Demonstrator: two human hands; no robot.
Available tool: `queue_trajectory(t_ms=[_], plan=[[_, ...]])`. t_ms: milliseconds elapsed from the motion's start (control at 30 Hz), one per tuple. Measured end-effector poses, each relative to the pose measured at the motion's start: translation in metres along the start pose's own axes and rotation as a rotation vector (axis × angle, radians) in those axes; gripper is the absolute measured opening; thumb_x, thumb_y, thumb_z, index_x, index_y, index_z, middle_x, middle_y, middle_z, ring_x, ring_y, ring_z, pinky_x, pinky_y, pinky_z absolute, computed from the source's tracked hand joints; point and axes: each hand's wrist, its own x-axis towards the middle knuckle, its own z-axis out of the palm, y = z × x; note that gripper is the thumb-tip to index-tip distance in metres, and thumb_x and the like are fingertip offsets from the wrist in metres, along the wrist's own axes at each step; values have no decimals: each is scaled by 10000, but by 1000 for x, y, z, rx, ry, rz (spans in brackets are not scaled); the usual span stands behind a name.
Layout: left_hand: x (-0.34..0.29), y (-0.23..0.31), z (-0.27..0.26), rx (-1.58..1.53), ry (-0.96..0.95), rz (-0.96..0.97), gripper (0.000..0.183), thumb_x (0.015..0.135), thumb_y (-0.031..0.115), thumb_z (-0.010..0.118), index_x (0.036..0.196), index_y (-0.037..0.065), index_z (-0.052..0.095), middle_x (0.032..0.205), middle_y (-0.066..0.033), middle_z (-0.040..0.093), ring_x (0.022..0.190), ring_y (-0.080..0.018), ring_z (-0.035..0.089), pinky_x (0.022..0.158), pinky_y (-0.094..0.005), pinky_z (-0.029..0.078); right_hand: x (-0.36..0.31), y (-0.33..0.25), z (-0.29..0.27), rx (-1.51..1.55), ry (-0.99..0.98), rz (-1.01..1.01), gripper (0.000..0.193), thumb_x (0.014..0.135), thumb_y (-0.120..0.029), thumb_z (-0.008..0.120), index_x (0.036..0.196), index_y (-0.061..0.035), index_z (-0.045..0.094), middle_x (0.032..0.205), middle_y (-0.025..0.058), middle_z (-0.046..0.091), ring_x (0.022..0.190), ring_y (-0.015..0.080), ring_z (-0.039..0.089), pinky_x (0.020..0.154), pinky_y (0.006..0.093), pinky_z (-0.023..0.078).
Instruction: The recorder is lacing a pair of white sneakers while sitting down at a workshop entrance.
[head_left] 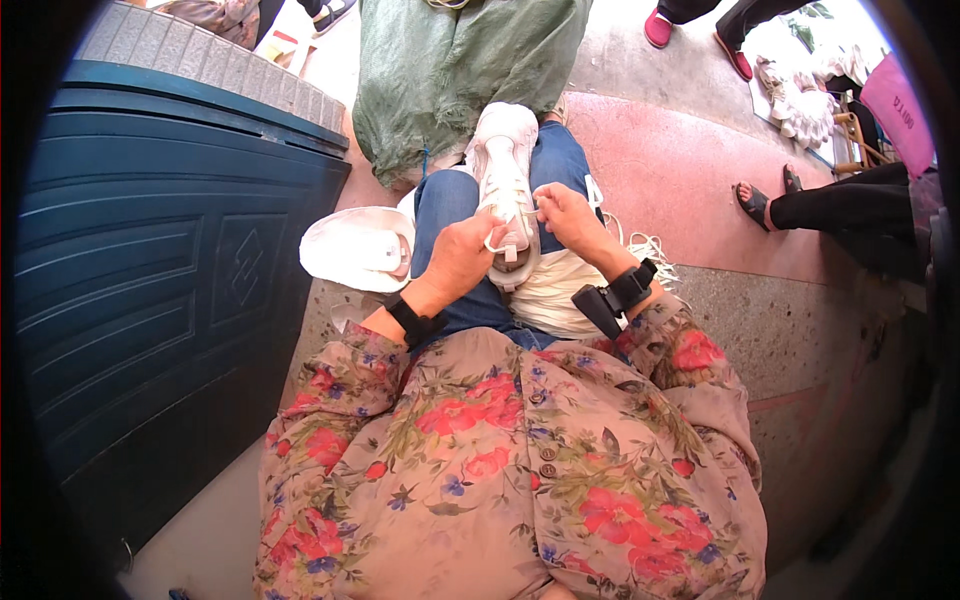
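A white sneaker point(503, 180) rests lengthwise on my blue-jeaned thighs, toe pointing away and heel opening toward me. My left hand point(462, 252) is closed in a pinch at the left of its tongue, with a loop of white shoelace point(491, 244) showing by the fingers. Across the shoe, the fingers of my right hand point(574, 220) pinch a lace end beside the upper eyelets. A thick bundle of white laces point(560, 297) lies over my right thigh, under my right wrist, its loose ends spreading to the right.
Left of my knee is a white shoe-like piece point(345, 245). A green woven sack point(440, 80) stands just beyond my knees. A dark blue panelled door point(160, 230) borders the left. Other people's feet point(755, 205) and a pile of white shoes point(800, 105) are at the right.
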Motion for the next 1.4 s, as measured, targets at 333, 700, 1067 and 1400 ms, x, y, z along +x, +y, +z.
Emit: queue_trajectory(t_ms=[333, 700, 1067, 1400], plan=[[-1, 3, 4, -52, 25, -37, 139, 850, 122, 548, 899, -3, 586, 760, -201, 593, 717, -362, 590, 607, -367, 461, -2, 0, 13, -244, 98, -207, 196, 793, -185, 590, 814, 4, 636, 806, 194, 619, 731, 335, 600, 690, 371, 466], [-3, 6, 10, -134, 50, -90, 140, 846, 105, 553, 914, -11, 592, 751, -196, 599, 694, -328, 602, 603, -345, 460, 12, 7, 26, 154, -21, 197, 189, 850, -164, 565, 853, 13, 633, 669, 12, 575, 607, 63, 481, 545, 236, 394], [-7, 7, 15, -175, 73, -122, 161, 861, 127, 553, 929, -11, 601, 740, -176, 616, 673, -277, 621, 603, -329, 467, 9, 1, 33, 269, 74, 95, 182, 797, -75, 586, 942, 22, 637, 797, 59, 646, 697, 114, 575, 642, 261, 467], [-7, -3, 20, -314, 149, -245, 194, 881, 151, 513, 941, -15, 594, 788, -186, 615, 716, -262, 613, 635, -327, 460, 14, 3, 28, 856, -19, 307, 157, 776, -30, 610, 929, -4, 585, 687, 9, 576, 500, 42, 473, 395, 177, 354]])
